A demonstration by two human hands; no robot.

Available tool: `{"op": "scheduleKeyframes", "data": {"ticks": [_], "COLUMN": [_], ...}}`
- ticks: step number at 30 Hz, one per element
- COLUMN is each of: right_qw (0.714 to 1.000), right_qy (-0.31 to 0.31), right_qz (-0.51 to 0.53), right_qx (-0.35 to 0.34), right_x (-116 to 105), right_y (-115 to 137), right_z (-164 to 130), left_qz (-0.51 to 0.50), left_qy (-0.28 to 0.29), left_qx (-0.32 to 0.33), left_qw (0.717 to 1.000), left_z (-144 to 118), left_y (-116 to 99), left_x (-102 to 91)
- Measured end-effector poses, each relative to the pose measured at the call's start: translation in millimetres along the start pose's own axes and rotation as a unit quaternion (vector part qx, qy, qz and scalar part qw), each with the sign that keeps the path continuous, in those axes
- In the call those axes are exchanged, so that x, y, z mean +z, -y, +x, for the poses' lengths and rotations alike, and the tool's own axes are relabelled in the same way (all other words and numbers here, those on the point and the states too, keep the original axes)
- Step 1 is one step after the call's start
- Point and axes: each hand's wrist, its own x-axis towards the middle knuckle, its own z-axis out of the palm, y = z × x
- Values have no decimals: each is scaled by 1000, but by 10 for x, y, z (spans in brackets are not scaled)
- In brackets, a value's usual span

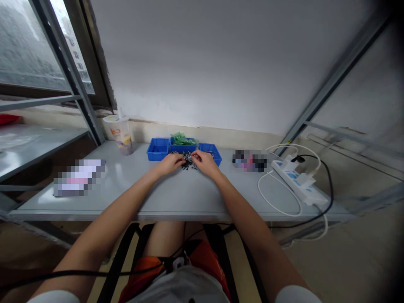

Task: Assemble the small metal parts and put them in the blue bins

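Observation:
A loose pile of small black and silver screws (pixel 188 160) lies on the grey table between my hands. At the pile's left edge, my left hand (pixel 172 163) has its fingers curled and fingertips together among the screws. From the right, my right hand (pixel 204 161) reaches in with thumb and fingers pinched over the pile. Whatever sits between the fingertips of either hand is too small to make out. Behind the hands are a blue bin (pixel 158 155) on the left, a middle blue bin (pixel 182 148) with green plastic packets (pixel 179 138), and a right blue bin (pixel 216 155) holding small metal pieces.
A drink cup (pixel 122 136) with a straw stands at the back left. A blurred-out phone-like object (pixel 78 179) lies at the left, another pixelated item (pixel 250 160) at the right. Beyond it, a white power strip (pixel 298 183) trails cables near the table's right end.

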Motion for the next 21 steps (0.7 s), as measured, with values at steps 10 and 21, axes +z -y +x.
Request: {"op": "scheduleKeyframes", "data": {"ticks": [10, 21], "right_qw": [1000, 1000], "right_qy": [-7, 30], "right_qz": [-5, -8], "right_qx": [7, 7], "right_x": [-14, 1], "right_y": [-22, -38], "right_z": [8, -3], "left_qz": [28, 22], "left_qy": [-69, -103], "left_qx": [-28, -29], "left_qw": [997, 994], "left_z": [-23, -32], "left_y": [16, -41], "left_x": [-42, -71]}}
